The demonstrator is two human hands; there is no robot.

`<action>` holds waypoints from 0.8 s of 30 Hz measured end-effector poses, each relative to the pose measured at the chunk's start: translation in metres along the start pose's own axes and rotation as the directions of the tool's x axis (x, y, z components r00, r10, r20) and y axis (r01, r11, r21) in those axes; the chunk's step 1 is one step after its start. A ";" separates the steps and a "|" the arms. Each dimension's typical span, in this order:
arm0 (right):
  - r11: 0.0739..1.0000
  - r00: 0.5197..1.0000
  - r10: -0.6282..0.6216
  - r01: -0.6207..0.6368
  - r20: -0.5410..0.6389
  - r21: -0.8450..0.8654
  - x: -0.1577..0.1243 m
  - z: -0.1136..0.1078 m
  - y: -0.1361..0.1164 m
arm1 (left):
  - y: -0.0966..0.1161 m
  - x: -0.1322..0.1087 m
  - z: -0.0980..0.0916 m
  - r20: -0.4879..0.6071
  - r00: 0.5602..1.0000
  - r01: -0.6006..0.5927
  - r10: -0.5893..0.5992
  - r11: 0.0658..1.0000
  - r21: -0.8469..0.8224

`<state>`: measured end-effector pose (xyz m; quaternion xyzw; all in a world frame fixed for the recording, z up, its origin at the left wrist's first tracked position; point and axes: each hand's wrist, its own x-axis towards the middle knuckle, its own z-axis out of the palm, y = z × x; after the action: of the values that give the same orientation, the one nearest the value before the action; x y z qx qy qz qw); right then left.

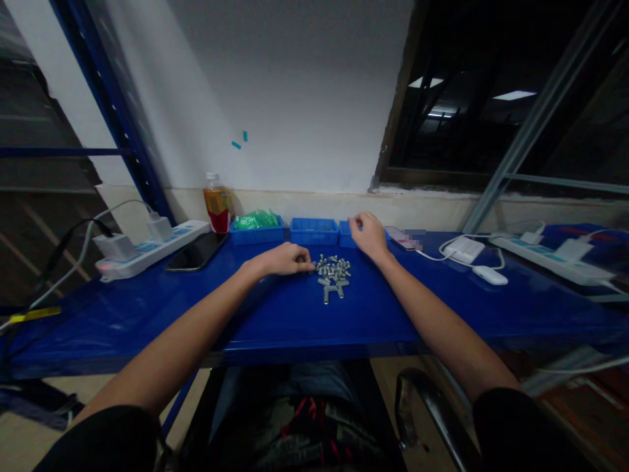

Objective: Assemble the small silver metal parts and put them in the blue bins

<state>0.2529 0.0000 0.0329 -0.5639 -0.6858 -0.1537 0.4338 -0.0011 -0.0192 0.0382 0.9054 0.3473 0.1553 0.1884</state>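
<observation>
A small heap of shiny metal fittings [335, 267] lies on the blue table [275, 314], with several short cylindrical pieces at its near side. At the heap's left edge is my left hand [287, 259], fingers pinched together at the tips; what they hold is too small to make out. My right hand [368, 233] hovers over the right blue bin [346, 235] and partly covers it. Its fingers are curled in a pinch, and anything between them is hidden. The middle blue bin [314, 231] stands between the hands, near the wall.
A left blue bin [258, 234] holds green plastic bags [255, 219]. Nearby stand a drink bottle [217, 204] and a dark phone [197, 252]. Power strips [152, 249] [553, 259] with chargers and cables lie at both ends; another phone [400, 239] is beyond my right hand.
</observation>
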 end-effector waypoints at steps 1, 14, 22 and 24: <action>0.999 0.999 0.050 -0.051 -0.016 -0.020 0.001 0.000 0.010 | 0.001 -0.001 0.002 0.013 1.000 -0.012 0.012 1.000 -0.003; 0.950 0.932 -0.285 0.245 0.222 0.192 -0.022 0.016 -0.044 | -0.009 0.006 0.011 -0.250 0.968 -0.028 0.027 1.000 0.000; 0.900 0.854 -0.427 0.372 0.296 0.226 -0.036 0.015 -0.065 | -0.012 0.012 0.015 -0.448 0.894 -0.087 0.001 0.981 -0.173; 0.898 0.852 -0.436 0.389 0.289 0.206 -0.035 0.014 -0.064 | -0.012 0.013 0.018 -0.453 0.891 -0.117 0.024 0.977 -0.177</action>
<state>0.1887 -0.0327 0.0150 -0.3890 -0.8624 -0.0989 0.3086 0.0085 -0.0064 0.0191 0.8337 0.3307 0.4005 0.1874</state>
